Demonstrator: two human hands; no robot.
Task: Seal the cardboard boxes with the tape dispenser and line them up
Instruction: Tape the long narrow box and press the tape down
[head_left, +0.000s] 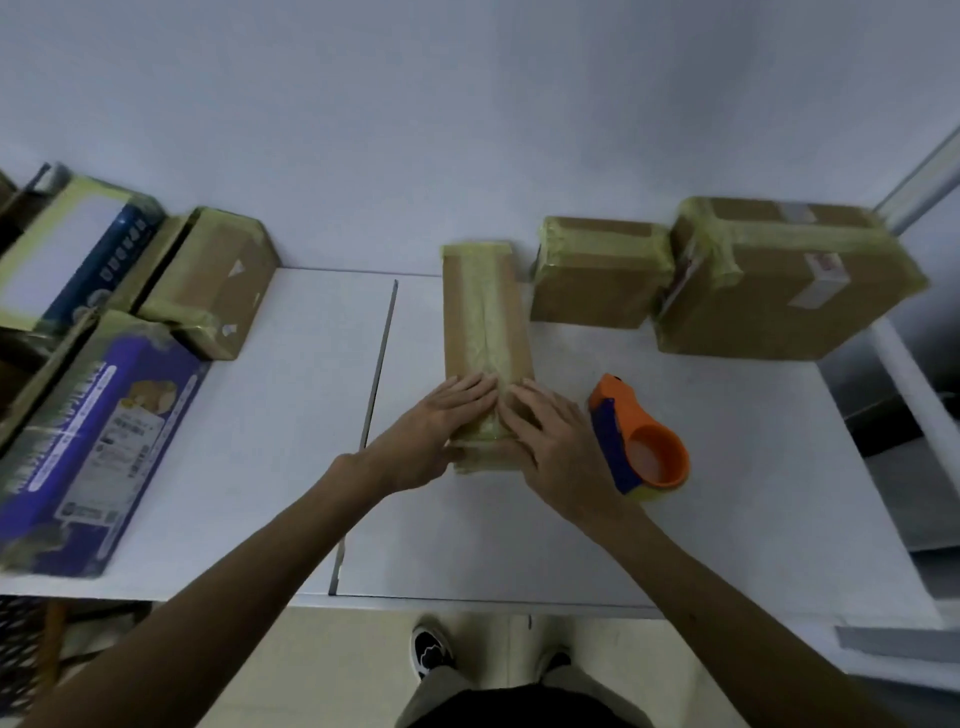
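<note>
- The long narrow box (485, 332) lies in the centre of the frame on the white table (291, 415), running away from the person, with a yellowish strip of tape along its top.
- The left hand (434, 431) lies flat on the box's near end, fingers straight and close together, pressing on the tape.
- The right hand (550, 436) presses the same end from the other side, fingers straight and slightly spread; the two sets of fingertips almost meet at the tape's middle line.
- Both hands cover the box's near end, so the tape's finish there is hidden.
- The orange and blue tape dispenser (641, 441) rests on the table just beside the right hand, right of centre.
- Two taped brown boxes sit in the upper right: a smaller one (597, 275) touching a bigger one (779, 280), whose labels are too blurred to read.
- At the left edge, several more boxes (104, 338) crowd together, partly cut off by the frame; their print is illegible.
- At the bottom, the person's shoes (431, 649) show beneath the table edge.
</note>
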